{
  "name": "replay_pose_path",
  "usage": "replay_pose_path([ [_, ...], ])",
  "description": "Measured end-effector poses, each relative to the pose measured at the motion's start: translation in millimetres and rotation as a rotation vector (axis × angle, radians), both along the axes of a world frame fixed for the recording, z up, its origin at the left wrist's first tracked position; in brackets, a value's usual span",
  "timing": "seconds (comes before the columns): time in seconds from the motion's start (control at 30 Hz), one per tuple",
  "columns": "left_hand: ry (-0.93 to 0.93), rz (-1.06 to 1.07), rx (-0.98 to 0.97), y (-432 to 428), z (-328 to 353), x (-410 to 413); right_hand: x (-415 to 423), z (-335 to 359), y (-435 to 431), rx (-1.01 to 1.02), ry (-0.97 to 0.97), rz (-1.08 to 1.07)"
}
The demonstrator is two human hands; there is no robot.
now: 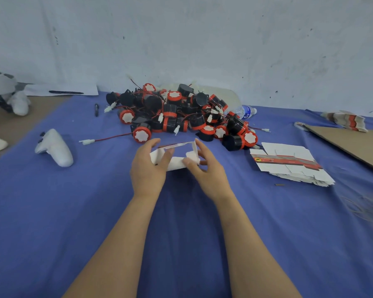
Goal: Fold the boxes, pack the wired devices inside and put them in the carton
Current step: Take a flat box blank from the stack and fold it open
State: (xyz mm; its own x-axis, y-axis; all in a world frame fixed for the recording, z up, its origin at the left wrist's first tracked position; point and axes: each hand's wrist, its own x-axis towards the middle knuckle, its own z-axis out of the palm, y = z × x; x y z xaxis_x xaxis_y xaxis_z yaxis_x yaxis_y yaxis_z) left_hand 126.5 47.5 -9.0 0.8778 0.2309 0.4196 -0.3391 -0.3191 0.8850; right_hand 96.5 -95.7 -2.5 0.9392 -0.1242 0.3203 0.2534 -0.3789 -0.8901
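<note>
A blue cloth [52, 211] is covering the table below a pale wall. The left hand [148, 168] and right hand [207, 171] are clamping a half-folded white box [174, 161], probably light and easily creased, so best pinched along its side panels.

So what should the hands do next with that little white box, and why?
Probably finish folding first: tuck the loose end flap in with the right hand. The box is held between both hands, the left hand steadying it, and it looks only half shaped and open, with nothing inside. The pile of devices waits just behind it.
</note>
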Motion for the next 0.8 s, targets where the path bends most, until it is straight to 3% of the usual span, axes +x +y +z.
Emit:
replay_pose_path([
  [0.17, 0.114, -0.178, -0.238, -9, 4, -3, 6, -4, 3, 0.184, 0.046, -0.081],
  [0.33, 0.140, -0.289, -0.215, -20, -2, -4, 7, -5, 8, 0.338, 0.107, -0.086],
  [0.53, 0.111, -0.334, 0.008, -22, -4, -7, 12, -9, 8, 0.178, 0.131, -0.161],
  [0.63, 0.043, -0.311, 0.036, -25, -4, -10, 11, -11, 8, 0.025, 0.115, -0.199],
  [0.8, -0.013, -0.175, -0.071, -24, 0, -10, 4, -3, 15, 0.103, 0.112, -0.015],
])
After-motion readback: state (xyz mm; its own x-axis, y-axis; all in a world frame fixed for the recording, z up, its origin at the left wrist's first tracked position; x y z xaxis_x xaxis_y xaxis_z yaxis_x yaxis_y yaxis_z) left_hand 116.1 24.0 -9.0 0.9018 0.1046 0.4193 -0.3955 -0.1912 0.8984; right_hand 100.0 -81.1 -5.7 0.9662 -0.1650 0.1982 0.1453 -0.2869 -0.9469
